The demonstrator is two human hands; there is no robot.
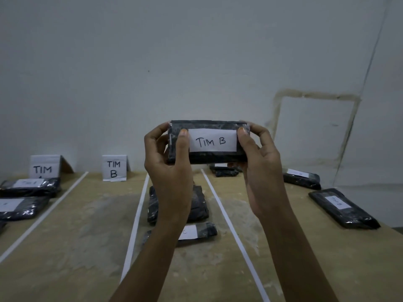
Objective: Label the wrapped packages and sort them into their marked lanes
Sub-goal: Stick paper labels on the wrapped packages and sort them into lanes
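Evidently light and fairly stiff under slick black wrap, the package (208, 142) labelled TIM B is held up above the worktop (87, 225), left hand (169, 171) and right hand (259, 168) curled round its short ends, the sensible hold.

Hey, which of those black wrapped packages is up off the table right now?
The package labelled TIM B, gripped at its ends by the left hand and right hand, facing the camera. The rest lie flat on the table.
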